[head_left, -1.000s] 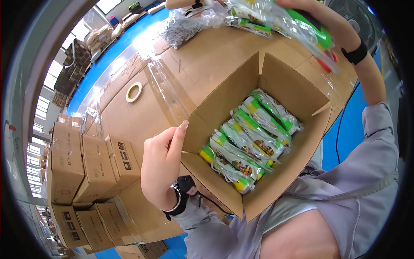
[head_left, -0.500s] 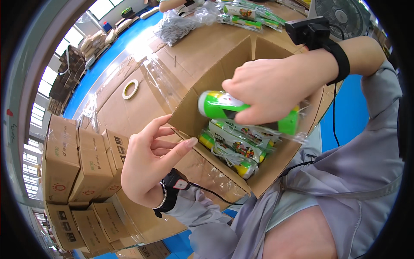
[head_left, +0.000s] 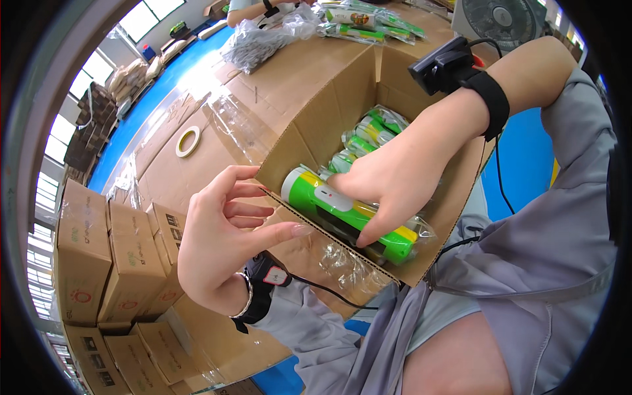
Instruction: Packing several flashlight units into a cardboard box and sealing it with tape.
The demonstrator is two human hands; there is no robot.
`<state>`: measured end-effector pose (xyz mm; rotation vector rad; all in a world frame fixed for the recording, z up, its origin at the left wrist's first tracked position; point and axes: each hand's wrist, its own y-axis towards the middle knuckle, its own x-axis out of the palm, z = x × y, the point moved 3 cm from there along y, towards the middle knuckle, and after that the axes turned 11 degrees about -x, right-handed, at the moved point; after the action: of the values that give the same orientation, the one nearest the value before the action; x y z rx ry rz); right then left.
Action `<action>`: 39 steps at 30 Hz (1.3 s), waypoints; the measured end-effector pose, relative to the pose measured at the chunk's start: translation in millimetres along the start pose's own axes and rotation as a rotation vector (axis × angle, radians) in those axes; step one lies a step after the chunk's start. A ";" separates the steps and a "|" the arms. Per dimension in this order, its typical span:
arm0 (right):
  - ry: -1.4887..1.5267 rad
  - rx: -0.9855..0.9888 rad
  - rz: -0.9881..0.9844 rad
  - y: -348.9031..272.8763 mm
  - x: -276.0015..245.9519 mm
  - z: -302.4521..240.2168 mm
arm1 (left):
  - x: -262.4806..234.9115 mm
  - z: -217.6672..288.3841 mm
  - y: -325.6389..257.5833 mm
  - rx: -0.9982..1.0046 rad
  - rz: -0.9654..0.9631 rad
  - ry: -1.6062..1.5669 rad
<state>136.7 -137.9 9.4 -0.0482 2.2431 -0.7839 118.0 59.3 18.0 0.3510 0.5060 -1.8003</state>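
An open cardboard box [head_left: 327, 105] stands before me, tilted in view. In my right hand [head_left: 401, 168] is a green-and-yellow flashlight [head_left: 336, 205] in a clear plastic bag, with a pale end cap and a grey switch panel. It lies low inside the box along the near left wall, my thumb and fingers around it. Further bagged flashlights [head_left: 374, 131] lie beyond it, partly hidden by my hand. My left hand [head_left: 220, 237] is cupped around the box's left corner, fingers apart, with fingertips at the cardboard and nothing visible in its grasp.
A tape roll [head_left: 188, 141] lies on the cardboard-covered table [head_left: 230, 158]. Stacked closed cartons [head_left: 135, 257] stand at the left. Behind are clear plastic bags [head_left: 253, 46], more bagged flashlights [head_left: 375, 23], another person's arm [head_left: 247, 13] and a fan [head_left: 503, 20].
My right hand has lowered the flashlight from above the others to the near left side of the box. The bagged flashlights at the far side now show. My left hand stays at the corner.
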 end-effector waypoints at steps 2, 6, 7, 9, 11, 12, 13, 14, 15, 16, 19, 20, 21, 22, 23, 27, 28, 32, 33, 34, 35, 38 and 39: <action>-0.035 0.003 -0.076 2.3 2.4 2.9 | -0.1 -1.2 0.6 -0.003 -0.007 0.003; -0.207 -0.028 -0.059 23.8 13.7 3.7 | 0.1 -6.8 2.0 0.009 0.021 -0.019; -0.235 -0.039 -0.057 29.0 16.5 5.3 | 0.3 -8.0 2.6 0.017 0.034 -0.018; -0.277 -0.069 -0.071 39.3 21.2 8.5 | 0.7 -7.7 2.8 0.018 0.026 -0.021; -0.305 -0.097 -0.094 49.9 27.4 11.0 | 0.8 -4.5 2.3 0.013 0.019 -0.027; -0.323 -0.110 -0.103 56.9 31.5 11.1 | 1.1 -2.0 2.6 -0.026 0.005 0.008; -0.342 -0.126 -0.114 61.9 33.8 13.3 | 1.2 -1.1 3.0 -0.066 -0.009 0.043; -0.355 -0.133 -0.129 67.1 38.4 11.3 | 1.7 -0.7 3.5 -0.065 -0.018 0.038; -0.361 -0.142 -0.138 68.5 39.5 12.8 | 2.1 -0.3 4.4 -0.048 -0.009 0.054; -0.376 -0.155 -0.146 73.2 43.1 10.9 | 2.4 0.4 5.3 -0.031 -0.001 0.070; -0.387 -0.200 -0.166 85.5 51.5 7.6 | 0.3 -2.2 4.3 -0.028 0.007 0.070; -0.400 -0.216 -0.170 88.6 53.2 7.1 | 0.1 -4.5 5.4 -0.031 0.005 0.067; -0.406 -0.226 -0.173 91.6 54.8 7.6 | -0.3 -6.3 6.2 -0.019 0.003 0.054; -0.414 -0.239 -0.170 94.5 56.5 7.2 | -0.7 -7.5 7.4 -0.006 0.002 0.042; -0.423 -0.251 -0.173 95.8 58.8 5.8 | 0.1 -7.0 7.9 -0.012 0.002 0.040; -0.467 -0.295 -0.158 94.9 62.2 3.5 | 2.8 4.1 7.0 -0.036 -0.015 0.111; -0.478 -0.311 -0.148 92.1 62.6 4.4 | 3.0 8.4 4.9 -0.044 -0.009 0.162; -0.508 -0.411 -0.083 91.3 52.6 11.2 | -5.4 -6.1 4.5 -0.126 -0.020 -0.010; -0.519 -0.413 -0.072 89.3 53.8 16.3 | -4.8 -7.1 3.2 -0.116 -0.036 -0.041; -0.534 -0.432 -0.049 83.1 50.6 14.1 | -3.8 -5.6 2.5 -0.107 -0.053 -0.070; -0.540 -0.443 -0.031 76.2 48.3 16.9 | -2.7 -4.9 2.9 -0.084 -0.045 -0.049; -0.512 -0.466 0.034 49.0 35.5 13.7 | 2.4 -0.4 3.9 -0.033 -0.031 -0.078; -0.453 -0.476 0.071 36.4 31.3 11.9 | 7.2 3.1 4.2 -0.022 -0.022 -0.066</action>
<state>129.1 -122.7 -37.1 -0.3372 1.9314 -0.1595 120.0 50.8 16.5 0.2714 0.4844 -1.8202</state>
